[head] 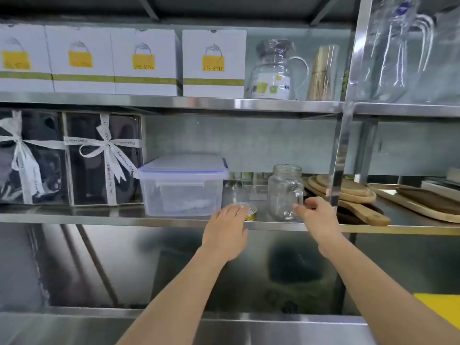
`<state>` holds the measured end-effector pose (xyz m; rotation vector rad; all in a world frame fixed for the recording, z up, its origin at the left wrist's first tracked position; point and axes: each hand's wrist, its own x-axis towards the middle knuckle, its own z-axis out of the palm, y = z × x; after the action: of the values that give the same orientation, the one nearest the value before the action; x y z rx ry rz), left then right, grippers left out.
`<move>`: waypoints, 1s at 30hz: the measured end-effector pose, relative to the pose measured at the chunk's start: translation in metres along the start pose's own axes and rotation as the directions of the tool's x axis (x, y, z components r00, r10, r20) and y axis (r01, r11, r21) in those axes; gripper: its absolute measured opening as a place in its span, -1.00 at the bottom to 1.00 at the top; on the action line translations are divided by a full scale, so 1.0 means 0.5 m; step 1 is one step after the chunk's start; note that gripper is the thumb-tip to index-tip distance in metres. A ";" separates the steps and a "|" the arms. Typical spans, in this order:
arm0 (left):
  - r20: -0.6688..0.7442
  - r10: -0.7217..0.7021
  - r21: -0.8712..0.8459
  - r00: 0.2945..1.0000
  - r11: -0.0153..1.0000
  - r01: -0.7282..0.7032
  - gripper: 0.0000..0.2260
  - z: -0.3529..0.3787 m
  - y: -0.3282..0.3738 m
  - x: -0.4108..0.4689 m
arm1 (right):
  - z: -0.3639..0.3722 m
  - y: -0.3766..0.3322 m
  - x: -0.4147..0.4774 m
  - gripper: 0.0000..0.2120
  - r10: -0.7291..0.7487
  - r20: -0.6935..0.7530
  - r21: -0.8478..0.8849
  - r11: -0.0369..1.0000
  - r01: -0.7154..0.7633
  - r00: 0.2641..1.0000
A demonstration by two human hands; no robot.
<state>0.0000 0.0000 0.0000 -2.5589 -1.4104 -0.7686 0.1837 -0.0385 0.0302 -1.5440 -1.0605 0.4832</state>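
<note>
On a stainless-steel shelf (99,217), the left hand (225,231) covers a gold-rimmed round lid (249,213), grasp unclear; the right hand (317,216) pinches a clear glass handled jar (283,190) beside round wooden boards (351,191).

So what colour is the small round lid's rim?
Gold; the head view shows the lid best.

1. The single view rides on the person's head and faces forward, tilted slightly down, at a steel rack's middle shelf (99,217).
2. It is near: both forearms cross the picture's bottom edge, and the left hand (225,232) and right hand (317,220) meet that shelf's front edge.
3. Its wide lens bows the front edge of the upper shelf (149,102).
</note>
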 end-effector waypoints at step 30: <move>-0.229 0.187 0.256 0.955 0.958 -0.126 -0.63 -0.027 0.024 -0.131 | -0.066 0.019 -0.132 -0.76 0.267 0.235 0.481 0.803 -0.351 0.935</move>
<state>-0.0239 -0.0609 -0.0184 -2.2651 -1.1300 -0.8088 0.1797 -0.1110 0.0145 -1.2012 -0.7042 1.0462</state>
